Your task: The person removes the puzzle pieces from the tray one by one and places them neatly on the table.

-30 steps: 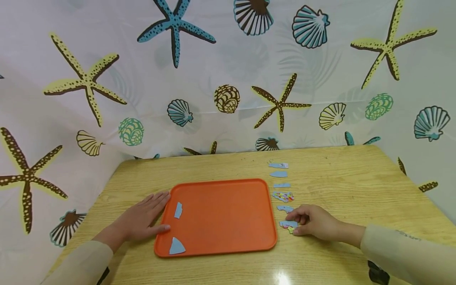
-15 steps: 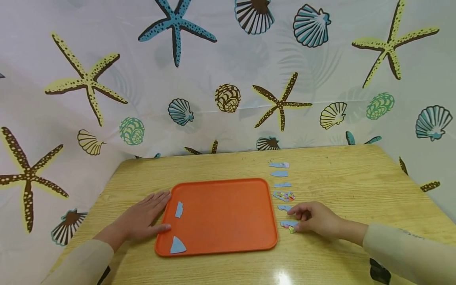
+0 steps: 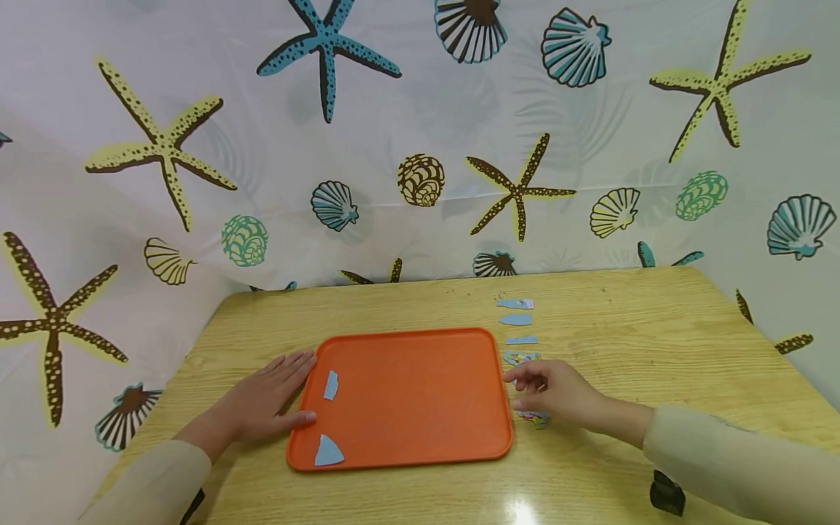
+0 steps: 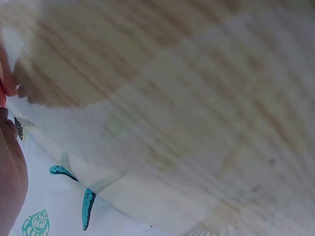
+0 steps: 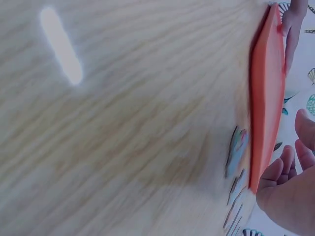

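My left hand (image 3: 265,399) rests along the left rim of an orange tray (image 3: 413,401), fingers straight and thumb over the edge. In the left wrist view only part of this hand (image 4: 10,172) shows. Inside the tray lie two flat light-blue pieces, a narrow piece (image 3: 331,385) and a rounded triangular piece (image 3: 329,451). My right hand (image 3: 564,394) hovers by the tray's right rim, fingers loosely bent, thumb apart. Nothing sits between its fingers in the right wrist view. Below it shows a multicoloured piece (image 3: 534,418); another multicoloured piece (image 3: 520,357) is partly covered.
Farther back, the column beside the tray continues with a thin blue strip (image 3: 521,340), a pointed blue piece (image 3: 516,319) and a long blue piece (image 3: 515,303). A patterned cloth (image 3: 367,153) hangs behind the wooden table (image 3: 656,335).
My right hand has moved left, from the nearest multicoloured piece to the tray's right rim, and now covers the blue piece behind it. The left hand stays in place.
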Motion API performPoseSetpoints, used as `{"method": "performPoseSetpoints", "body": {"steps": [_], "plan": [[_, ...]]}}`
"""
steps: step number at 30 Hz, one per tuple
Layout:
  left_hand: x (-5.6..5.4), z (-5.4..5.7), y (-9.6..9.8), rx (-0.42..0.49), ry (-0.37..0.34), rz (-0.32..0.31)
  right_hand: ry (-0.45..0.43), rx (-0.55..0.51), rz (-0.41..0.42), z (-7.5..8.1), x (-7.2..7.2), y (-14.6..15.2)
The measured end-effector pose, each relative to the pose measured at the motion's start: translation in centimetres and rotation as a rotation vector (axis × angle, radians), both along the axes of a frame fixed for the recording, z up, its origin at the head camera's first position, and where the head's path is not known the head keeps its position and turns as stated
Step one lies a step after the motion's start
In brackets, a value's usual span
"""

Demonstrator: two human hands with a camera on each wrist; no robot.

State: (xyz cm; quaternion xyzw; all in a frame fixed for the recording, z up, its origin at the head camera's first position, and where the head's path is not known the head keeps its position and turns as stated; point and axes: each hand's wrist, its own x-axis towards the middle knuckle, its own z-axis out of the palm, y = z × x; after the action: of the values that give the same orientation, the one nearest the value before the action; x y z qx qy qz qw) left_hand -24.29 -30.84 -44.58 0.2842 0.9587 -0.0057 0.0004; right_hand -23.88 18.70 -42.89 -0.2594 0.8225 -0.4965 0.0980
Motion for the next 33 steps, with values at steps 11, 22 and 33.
{"method": "performPoseSetpoints", "body": {"steps": [11, 22, 33], "plan": [[0.0, -0.2, 0.1, -0.001, 0.016, 0.007, -0.056, -0.098, 0.067, 0.1, 0.3, -4.7], [-0.1, -0.5, 0.2, 0.006, 0.03, 0.013, -0.13, -0.197, 0.055, 0.5, 1.2, -10.1], [-0.1, -0.4, 0.7, -0.002, 0.007, 0.039, -0.211, -0.118, 0.115, -0.2, 1.5, -14.9]]}}
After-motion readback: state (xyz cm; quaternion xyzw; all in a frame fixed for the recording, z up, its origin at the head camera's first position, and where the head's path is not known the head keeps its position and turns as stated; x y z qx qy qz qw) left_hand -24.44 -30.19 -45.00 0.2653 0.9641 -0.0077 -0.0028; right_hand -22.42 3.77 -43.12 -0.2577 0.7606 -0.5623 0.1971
